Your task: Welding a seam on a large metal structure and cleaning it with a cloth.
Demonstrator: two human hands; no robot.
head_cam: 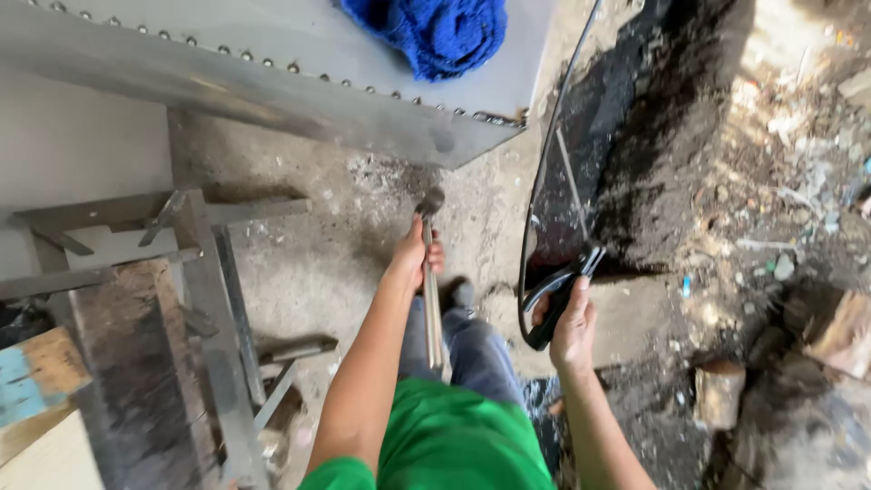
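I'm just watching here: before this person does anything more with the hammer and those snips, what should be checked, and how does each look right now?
1. Left hand gripping the hammer firmly: ok.
2. Right hand closed on the black snips: ok.
3. Snip blades closed or open: cannot tell.
4. Blue cloth resting safely on the riveted metal sheet: ok.
5. Footing free of clutter; metal frame and rubble lie close: not ok.

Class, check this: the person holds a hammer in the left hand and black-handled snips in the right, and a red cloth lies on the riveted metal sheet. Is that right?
Not quite. The head view shows the cloth on the riveted metal sheet is blue, not red. The left hand does hold the hammer, and the right hand the black-handled snips.
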